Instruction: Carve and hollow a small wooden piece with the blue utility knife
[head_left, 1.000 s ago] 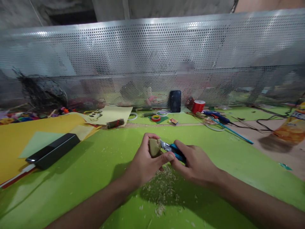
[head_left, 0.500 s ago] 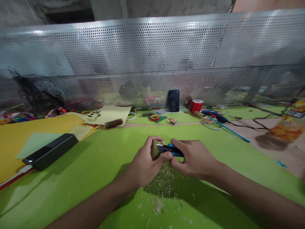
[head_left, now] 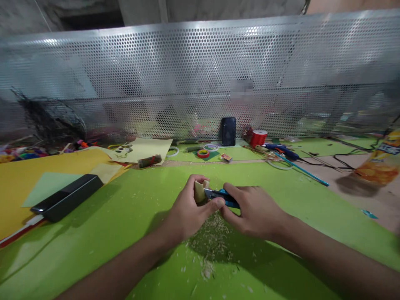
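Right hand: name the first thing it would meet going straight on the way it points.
The right hand leads with a cutter, so probably the pale block in the left hand, though depth is unclear near the left thumb.

Glare streaks a perforated metal screen (head_left: 200,54) in dim light as soft shadows darken the green worktop (head_left: 131,200).

The left grip (head_left: 189,214) and right grip (head_left: 258,212) were bare hands. The left forearm (head_left: 128,266) and right forearm (head_left: 334,255) were uncovered along their visible length, slim, and tapered smoothly toward the hands. The left thumbnail (head_left: 221,202) appeared short.
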Demonstrator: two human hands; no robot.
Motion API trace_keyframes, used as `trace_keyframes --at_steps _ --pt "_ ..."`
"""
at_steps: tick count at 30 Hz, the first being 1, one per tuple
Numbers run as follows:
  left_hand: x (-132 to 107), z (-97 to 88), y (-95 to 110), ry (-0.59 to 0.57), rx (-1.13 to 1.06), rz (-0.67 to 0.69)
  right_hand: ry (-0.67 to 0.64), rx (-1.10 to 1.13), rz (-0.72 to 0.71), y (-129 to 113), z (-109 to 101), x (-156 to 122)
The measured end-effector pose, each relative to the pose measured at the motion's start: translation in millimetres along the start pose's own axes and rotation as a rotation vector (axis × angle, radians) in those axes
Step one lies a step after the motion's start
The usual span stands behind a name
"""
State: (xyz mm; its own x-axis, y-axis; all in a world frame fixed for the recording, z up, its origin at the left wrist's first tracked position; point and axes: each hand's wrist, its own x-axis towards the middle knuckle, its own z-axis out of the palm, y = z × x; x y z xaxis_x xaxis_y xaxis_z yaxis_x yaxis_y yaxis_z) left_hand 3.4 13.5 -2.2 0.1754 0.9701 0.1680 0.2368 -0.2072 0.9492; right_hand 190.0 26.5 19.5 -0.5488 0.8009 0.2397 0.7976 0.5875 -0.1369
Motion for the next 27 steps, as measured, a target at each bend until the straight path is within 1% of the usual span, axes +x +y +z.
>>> trace_keyframes --at_steps 5,11,17,21,27 --pt "-1.2 0.7 0.3 0.009 -0.001 0.007 -0.032 -0.002 -0.015 0.3 -1.6 -1.0" --pt "-1.5 1.3 0.9 0.048 0.085 -0.024 -0.034 0.019 -0.015 -0.1 -2.4 -3.9" --pt "-1.3 1.5 -0.4 0.058 0.062 -0.035 -0.04 0.044 0.013 -1.0 -0.9 -0.5" --pt "-2.8 1.1 0.2 0.069 0.049 -0.038 -0.046 0.066 0.005 -0.6 0.4 0.2" --pt "-3.4 1.1 1.2 0.041 0.004 0.013 -0.061 0.091 -0.021 0.4 0.5 -1.5"
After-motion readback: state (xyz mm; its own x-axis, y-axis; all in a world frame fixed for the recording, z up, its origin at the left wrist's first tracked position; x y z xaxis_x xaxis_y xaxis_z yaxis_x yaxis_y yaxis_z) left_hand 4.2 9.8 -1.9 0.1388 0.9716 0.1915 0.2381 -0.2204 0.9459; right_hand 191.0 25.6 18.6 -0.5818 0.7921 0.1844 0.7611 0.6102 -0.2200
